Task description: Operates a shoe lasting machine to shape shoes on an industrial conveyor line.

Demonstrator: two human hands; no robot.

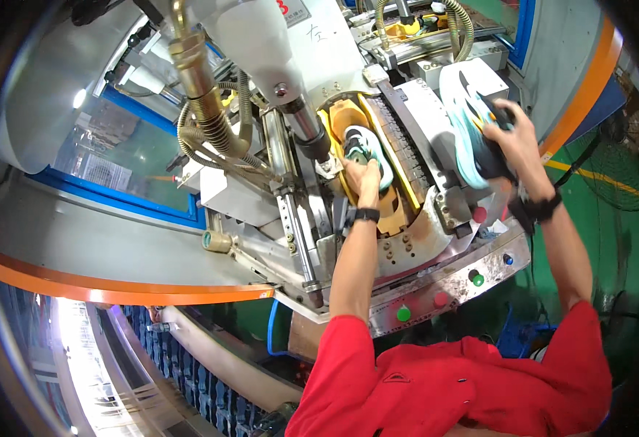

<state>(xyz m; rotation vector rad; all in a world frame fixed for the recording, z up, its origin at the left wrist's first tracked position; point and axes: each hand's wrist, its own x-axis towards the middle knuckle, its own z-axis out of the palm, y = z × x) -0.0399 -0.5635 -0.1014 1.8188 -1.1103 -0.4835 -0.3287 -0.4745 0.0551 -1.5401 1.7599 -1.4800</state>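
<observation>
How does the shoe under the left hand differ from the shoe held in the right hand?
The shoe in the machine lies in the yellow cradle, pressed by the left hand; the held shoe is up in the air beside the machine, gripped by the right hand. The first shows its white and teal upper; the second shows its pale sole side. Both share white and teal colouring.

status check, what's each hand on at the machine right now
Left hand pressing the white-and-teal shoe seated in the yellow mould. Right hand closed on a second pale shoe, held clear to the side. Metal press head close beside left hand.
</observation>
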